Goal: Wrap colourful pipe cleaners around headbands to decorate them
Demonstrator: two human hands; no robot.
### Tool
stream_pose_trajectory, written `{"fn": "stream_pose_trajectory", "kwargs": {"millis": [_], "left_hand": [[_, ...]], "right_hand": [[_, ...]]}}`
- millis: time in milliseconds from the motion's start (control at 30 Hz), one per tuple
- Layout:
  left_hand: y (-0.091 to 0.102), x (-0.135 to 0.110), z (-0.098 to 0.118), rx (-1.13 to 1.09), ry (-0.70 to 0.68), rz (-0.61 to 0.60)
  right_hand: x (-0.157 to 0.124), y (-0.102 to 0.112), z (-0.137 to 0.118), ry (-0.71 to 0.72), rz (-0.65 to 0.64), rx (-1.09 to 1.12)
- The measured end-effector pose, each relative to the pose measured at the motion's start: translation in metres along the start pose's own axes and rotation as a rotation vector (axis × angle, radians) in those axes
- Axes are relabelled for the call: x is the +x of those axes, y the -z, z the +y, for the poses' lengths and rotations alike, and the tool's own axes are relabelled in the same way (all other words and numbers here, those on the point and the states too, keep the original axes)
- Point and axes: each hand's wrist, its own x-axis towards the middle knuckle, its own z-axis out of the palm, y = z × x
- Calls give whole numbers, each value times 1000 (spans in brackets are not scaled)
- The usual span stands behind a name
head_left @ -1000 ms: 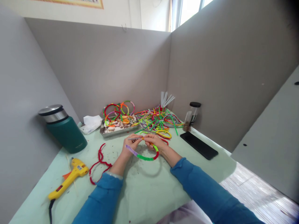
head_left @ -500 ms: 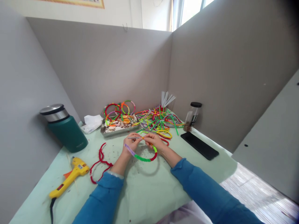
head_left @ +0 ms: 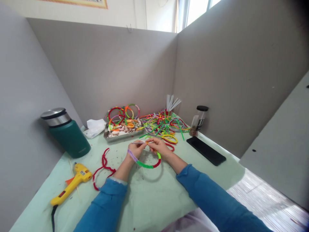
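Observation:
Over the middle of the table, both hands meet at the top of a hoop [head_left: 145,166] wound with fuzzy pipe cleaner in purple, green, red and lime bands. My left hand [head_left: 135,149] is closed on the hoop's bare, pale grey stretch near the purple end. Fingers of my right hand [head_left: 157,147] pinch an orange piece of pipe cleaner [head_left: 147,143] against the hoop, close to the left fingertips. The hoop's coloured part hangs below the hands, above the tabletop. My fingers partly hide the orange piece.
A yellow glue gun [head_left: 72,185] and a twisted red pipe cleaner [head_left: 104,166] lie left, near a green bottle [head_left: 70,137]. Behind are a metal tray [head_left: 113,138] of shells with finished hoops and a pipe-cleaner pile [head_left: 164,124]. A black phone [head_left: 206,150] and a clear bottle [head_left: 201,117] stand right.
The hoop has shifted slightly left and tilted a little in my hands. My right fingers have moved slightly at the orange piece; both hands keep their grip.

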Motion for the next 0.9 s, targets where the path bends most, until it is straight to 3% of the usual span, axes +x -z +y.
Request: {"fn": "stream_pose_trajectory", "kwargs": {"millis": [167, 400, 700, 900], "left_hand": [[2, 0, -2, 28, 32, -42], [1, -7, 11, -87, 157, -112], [1, -7, 9, -219, 105, -231], [4, -9, 8, -208, -35, -282]], "right_hand": [[0, 1, 1, 32, -32, -61], [-1, -2, 2, 40, -41, -102], [-1, 5, -8, -60, -59, 106], [-3, 10, -12, -107, -139, 154]]}}
